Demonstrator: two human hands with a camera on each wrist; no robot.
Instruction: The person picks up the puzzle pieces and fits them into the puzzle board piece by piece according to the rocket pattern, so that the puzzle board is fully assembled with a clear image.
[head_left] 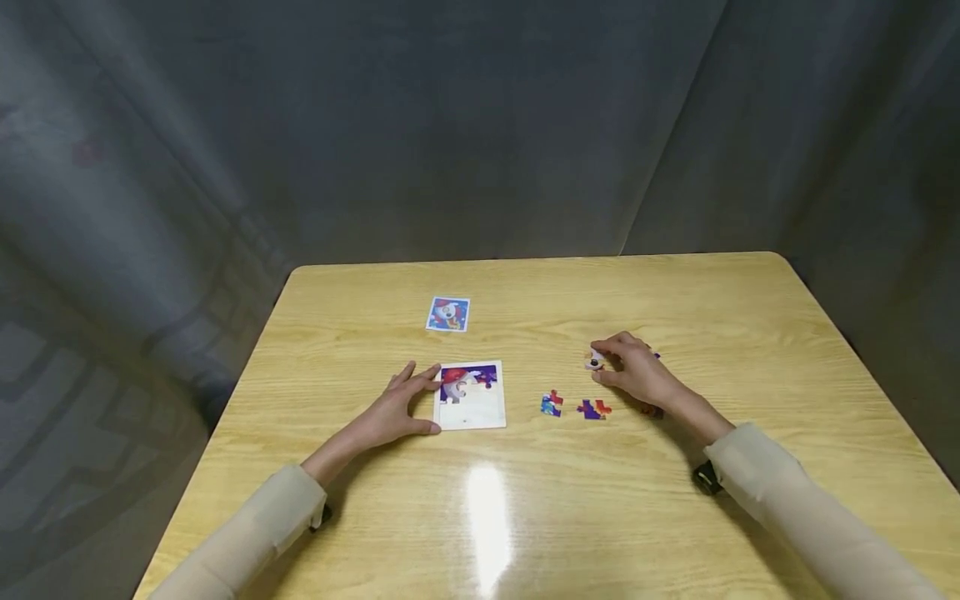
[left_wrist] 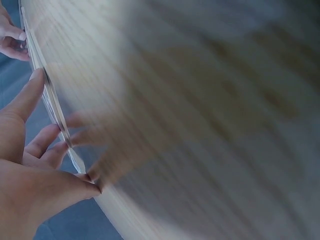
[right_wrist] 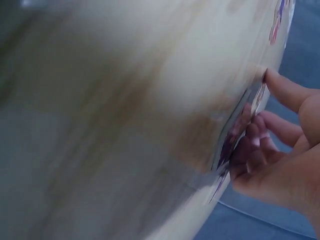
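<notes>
Right hand: my right hand (head_left: pixel 637 371) has the thumb and the fingers bent, with a small gap between the tips, and it pinches one piece by opposite edges.
Pinched piece: the white puzzle piece (head_left: pixel 592 359) with a dark spot is between my fingertips, right of the tray; I cannot tell if it is lifted from the table.
Left hand: my left hand (head_left: pixel 393 412) is spread wide, and it grasps nothing; thumb and fingers touch the left edge of the tray.
Tray: the white puzzle tray (head_left: pixel 476 417) lies flat; joined pieces (head_left: pixel 453 383) with red, white and purple fill its upper part, and the lower part shows bare white.
Between the hands: a blue and red piece (head_left: pixel 551 406) lies nearer to the tray, and a purple and orange piece (head_left: pixel 593 409) is just beside it, on the right.
Under my right hand: some other pieces (head_left: pixel 657 356) are partly hidden.
Beyond the tray: a small picture card (head_left: pixel 447 314) with a blue ground lies on the wooden table (head_left: pixel 375 533).
Behind: a dark grey curtain (head_left: pixel 480 125) hangs past the far edge.
</notes>
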